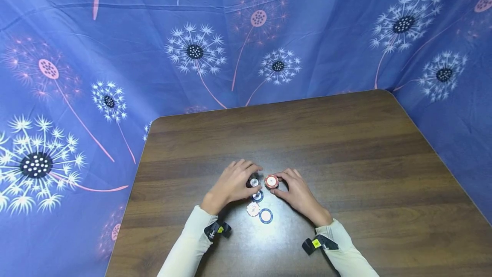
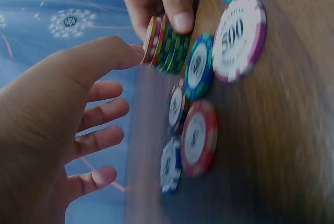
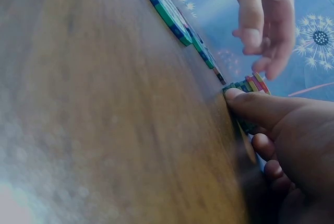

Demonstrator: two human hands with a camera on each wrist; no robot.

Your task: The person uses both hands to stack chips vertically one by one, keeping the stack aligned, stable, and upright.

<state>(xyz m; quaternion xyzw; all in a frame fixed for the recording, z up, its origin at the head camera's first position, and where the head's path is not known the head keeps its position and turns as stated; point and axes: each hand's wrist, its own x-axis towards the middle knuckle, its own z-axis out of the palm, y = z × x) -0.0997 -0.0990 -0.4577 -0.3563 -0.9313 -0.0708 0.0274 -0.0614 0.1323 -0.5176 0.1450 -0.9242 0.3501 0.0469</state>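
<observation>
My right hand (image 1: 297,189) grips a short stack of poker chips (image 1: 271,181), red on top and green lower down, between thumb and fingers at its rim. In the left wrist view the stack (image 2: 166,46) tilts sideways with the right thumb on its side. Across from it, my left hand (image 1: 234,183) hovers over loose chips with its fingers spread and nothing held. Its thumb tip overlaps the stack in the left wrist view. Under the left hand lie a blue chip (image 1: 257,196), a black chip (image 2: 177,106) and a red chip (image 2: 195,138).
Nearer me on the wooden table (image 1: 346,148) lie a white-and-purple 500 chip (image 1: 253,209) and another blue chip (image 1: 266,216). A blue-and-white chip (image 2: 170,165) is beside the red one. Blue dandelion-print cloth (image 1: 326,33) hangs behind the table and at its sides.
</observation>
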